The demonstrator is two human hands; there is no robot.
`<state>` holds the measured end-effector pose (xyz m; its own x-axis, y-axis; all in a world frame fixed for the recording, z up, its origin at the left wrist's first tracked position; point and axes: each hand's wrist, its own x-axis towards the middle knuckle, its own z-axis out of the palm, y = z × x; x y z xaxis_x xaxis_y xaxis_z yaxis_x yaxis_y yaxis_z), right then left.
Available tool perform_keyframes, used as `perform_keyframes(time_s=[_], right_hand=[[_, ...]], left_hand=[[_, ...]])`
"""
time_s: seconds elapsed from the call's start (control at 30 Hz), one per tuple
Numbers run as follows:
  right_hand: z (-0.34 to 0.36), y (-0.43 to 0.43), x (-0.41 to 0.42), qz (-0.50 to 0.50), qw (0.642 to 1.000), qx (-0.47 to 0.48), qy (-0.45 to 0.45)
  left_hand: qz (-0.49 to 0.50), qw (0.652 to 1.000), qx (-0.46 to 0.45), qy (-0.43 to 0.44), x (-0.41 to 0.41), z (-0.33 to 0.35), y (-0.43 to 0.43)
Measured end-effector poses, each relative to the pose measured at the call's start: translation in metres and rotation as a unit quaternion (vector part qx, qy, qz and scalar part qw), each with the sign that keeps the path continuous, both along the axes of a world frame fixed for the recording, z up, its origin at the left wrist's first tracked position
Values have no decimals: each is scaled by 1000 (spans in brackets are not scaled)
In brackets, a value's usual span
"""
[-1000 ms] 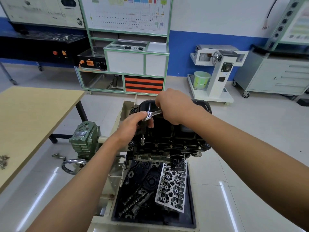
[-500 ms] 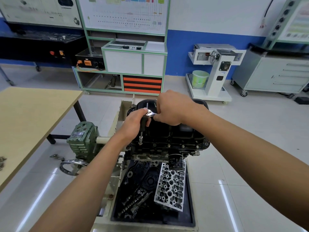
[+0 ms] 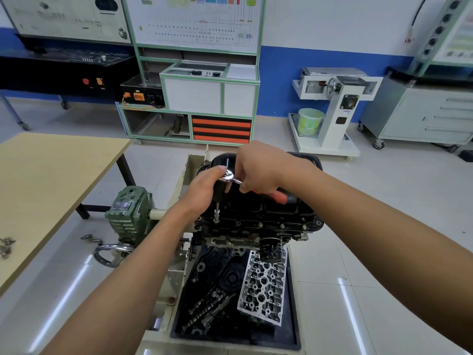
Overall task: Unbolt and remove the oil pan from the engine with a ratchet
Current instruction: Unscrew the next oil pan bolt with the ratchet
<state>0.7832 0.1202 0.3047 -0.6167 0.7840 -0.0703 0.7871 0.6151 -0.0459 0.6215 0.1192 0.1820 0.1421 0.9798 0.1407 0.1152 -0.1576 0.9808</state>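
The left hand (image 3: 202,193) grips the ratchet (image 3: 229,176) head, and the right hand (image 3: 258,170) grips its handle. Keep the socket (image 3: 216,217) upright and pressed down while turning.

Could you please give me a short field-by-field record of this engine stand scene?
Left hand: grips the ratchet at its upright extension, below the head
Right hand: holds the ratchet by its red handle
Socket: on a bolt near the flange's left end
Oil pan: on the engine, more bolts in its flange
Below: cylinder head lying in a black tray
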Motion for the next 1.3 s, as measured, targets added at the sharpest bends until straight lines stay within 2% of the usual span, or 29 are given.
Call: perform_keyframes(time_s=[0.1,0.17,0.37,0.47,0.53,0.67,0.77,0.9,0.97,1.07,1.2,1.3], right_hand=[[-8,8,-2,-9,996,89,12],[-15,15,-2,1,994,106,32],[-30,20,2,89,991,8,100],[-31,21,6,101,988,10,116],[-30,19,8,85,989,54,110],[-16,9,9,-20,990,118,75],[-5,-1,9,-34,996,49,66],[-9,-16,-1,19,994,-99,38],[-10,-16,-2,20,991,-120,57],[-3,-9,3,6,995,-76,62],[-5,2,2,-19,998,51,17],[-11,12,-1,17,998,61,29]], left_hand=[[-4,1000,8,3,-2,0,-1],[-26,1000,14,-4,-1,-1,-3],[-59,998,6,-30,2,2,-8],[-54,998,-5,-37,3,1,-6],[-39,998,-3,-41,4,0,-3],[-5,999,8,-38,2,-5,2],[5,999,12,-36,0,-7,4],[4,998,-1,-63,4,-4,1],[0,998,6,-65,5,-3,-1],[-13,998,-8,-62,2,1,-2],[-51,998,12,-28,-3,2,-4],[-73,997,7,-35,-2,7,-7]])
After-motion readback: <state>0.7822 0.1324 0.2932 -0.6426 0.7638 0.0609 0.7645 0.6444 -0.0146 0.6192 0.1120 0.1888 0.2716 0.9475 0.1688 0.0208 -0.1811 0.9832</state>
